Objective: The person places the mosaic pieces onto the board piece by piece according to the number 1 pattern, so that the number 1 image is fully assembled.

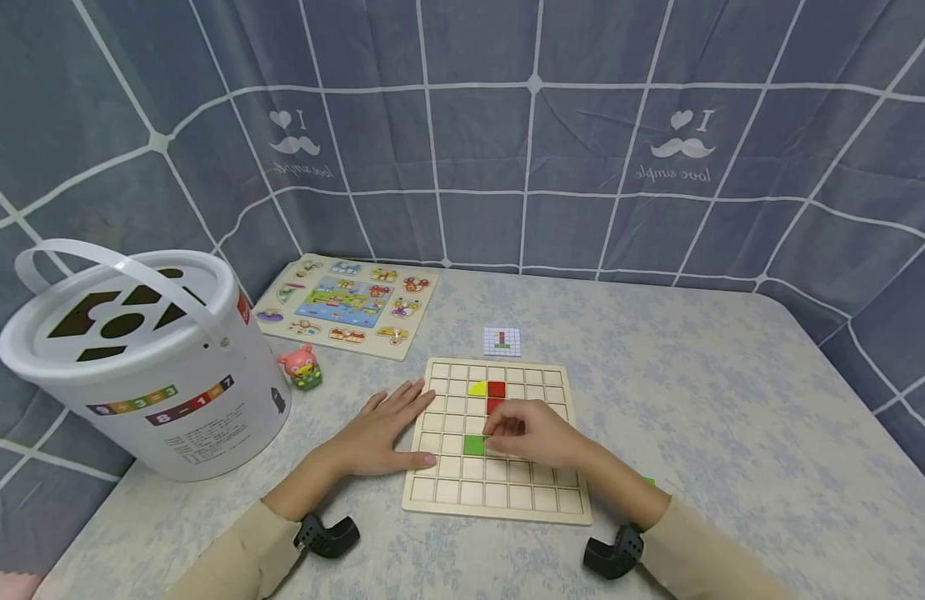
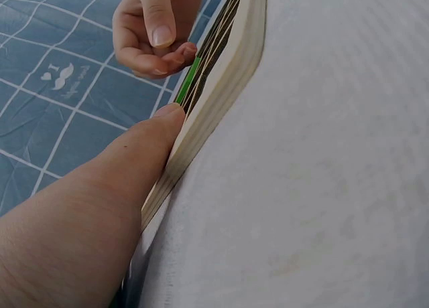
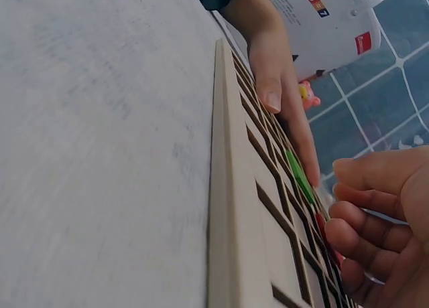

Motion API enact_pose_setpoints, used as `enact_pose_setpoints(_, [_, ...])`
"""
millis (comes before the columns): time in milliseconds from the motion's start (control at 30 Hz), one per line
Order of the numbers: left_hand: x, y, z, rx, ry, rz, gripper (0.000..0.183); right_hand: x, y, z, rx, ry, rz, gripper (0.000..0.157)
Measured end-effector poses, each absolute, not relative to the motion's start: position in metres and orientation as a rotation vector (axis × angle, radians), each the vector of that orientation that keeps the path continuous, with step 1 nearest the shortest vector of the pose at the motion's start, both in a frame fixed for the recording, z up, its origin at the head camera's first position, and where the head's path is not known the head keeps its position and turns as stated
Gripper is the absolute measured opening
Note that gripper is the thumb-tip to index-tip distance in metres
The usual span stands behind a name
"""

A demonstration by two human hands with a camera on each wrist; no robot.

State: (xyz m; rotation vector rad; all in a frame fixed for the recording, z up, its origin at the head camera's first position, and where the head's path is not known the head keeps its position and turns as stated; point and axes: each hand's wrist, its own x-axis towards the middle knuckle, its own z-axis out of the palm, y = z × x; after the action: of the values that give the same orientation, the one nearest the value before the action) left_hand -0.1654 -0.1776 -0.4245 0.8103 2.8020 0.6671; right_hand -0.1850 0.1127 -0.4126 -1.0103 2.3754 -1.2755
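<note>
A wooden grid board (image 1: 500, 497) lies flat on the table. On it sit a yellow tile (image 1: 477, 388) with a slanted or curved edge, a red square (image 1: 496, 389), another red tile (image 1: 494, 406) partly covered by my right hand, and a green tile (image 1: 473, 446). My left hand (image 1: 383, 433) rests with spread fingers on the board's left edge. Over the board's middle hovers my right hand (image 1: 533, 433), fingers loosely bent, its tips beside the green tile. The right wrist view shows nothing between those fingers (image 3: 365, 201).
A small pattern card (image 1: 502, 342) lies behind the board. At the left stand a white lidded bucket (image 1: 207, 417) and a pink-and-green figurine (image 1: 302, 367). A picture puzzle board (image 1: 387, 342) lies farther back. Something green (image 1: 648, 481) peeks out behind the right forearm.
</note>
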Motion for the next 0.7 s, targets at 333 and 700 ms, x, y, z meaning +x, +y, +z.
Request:
enact_pose_setpoints(333, [-0.165,-0.178,-0.424,0.822,2.799,0.671,0.094,-0.186,0.138,-0.414,-0.951,2.354,-1.315,0.005])
enact_pose_setpoints(700, [-0.165,-0.178,-0.424,0.813,2.797,0.664,0.094,-0.187,0.166,-0.412,-0.890,2.421,-1.329,0.006])
